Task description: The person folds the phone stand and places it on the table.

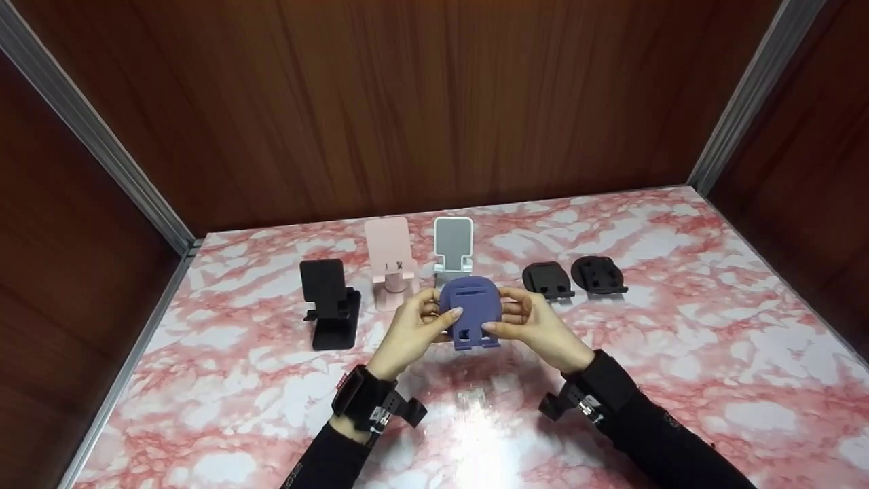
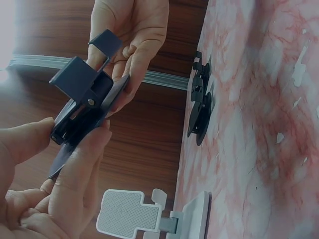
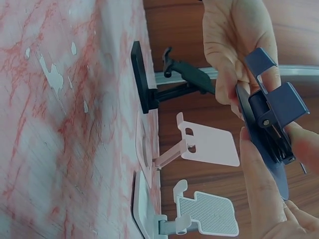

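Observation:
A blue-purple folding phone stand (image 1: 476, 305) is held up above the table between both hands. My left hand (image 1: 415, 331) pinches its left edge, thumb on the front and fingers behind. On the opposite edge, my right hand (image 1: 540, 328) grips it the same way. In the left wrist view the phone stand (image 2: 82, 94) appears edge-on, its round base and back plate folded close together and two hooked lips sticking out. Behind it on the table stands a white and grey phone stand (image 1: 453, 244), its lower part hidden by the blue-purple one.
Upright on the left are a black phone stand (image 1: 326, 299) and a pink phone stand (image 1: 389, 251). Two folded black phone stands (image 1: 547, 278) lie flat at right. The marbled red-and-white table (image 1: 224, 380) is bounded by brown wood panels (image 1: 434, 102) with metal edging.

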`<move>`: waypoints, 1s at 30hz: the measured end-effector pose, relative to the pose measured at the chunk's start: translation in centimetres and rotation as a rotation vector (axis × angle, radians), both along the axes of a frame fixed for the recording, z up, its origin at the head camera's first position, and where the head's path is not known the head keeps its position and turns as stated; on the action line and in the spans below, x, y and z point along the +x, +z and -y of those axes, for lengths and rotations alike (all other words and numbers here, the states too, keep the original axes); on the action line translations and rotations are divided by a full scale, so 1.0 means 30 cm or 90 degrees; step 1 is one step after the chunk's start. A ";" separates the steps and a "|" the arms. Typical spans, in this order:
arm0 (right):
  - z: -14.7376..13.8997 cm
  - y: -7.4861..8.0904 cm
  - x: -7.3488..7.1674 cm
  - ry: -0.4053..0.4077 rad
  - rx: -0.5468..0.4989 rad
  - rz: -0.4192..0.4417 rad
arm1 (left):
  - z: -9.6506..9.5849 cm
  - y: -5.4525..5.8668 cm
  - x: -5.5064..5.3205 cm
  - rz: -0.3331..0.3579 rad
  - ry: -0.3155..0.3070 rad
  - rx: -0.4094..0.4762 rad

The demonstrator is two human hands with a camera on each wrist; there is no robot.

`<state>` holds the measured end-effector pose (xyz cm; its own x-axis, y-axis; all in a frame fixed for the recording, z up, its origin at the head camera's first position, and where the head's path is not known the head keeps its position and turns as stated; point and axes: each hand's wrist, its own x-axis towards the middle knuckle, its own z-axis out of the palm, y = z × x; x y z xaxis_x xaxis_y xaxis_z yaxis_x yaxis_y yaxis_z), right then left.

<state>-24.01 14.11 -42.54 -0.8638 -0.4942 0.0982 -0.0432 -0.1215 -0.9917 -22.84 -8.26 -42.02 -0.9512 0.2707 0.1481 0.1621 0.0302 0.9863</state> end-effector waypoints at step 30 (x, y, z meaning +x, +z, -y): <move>-0.184 0.031 -0.046 -0.052 -0.056 0.044 | 0.051 -0.055 0.021 -0.296 0.107 -0.387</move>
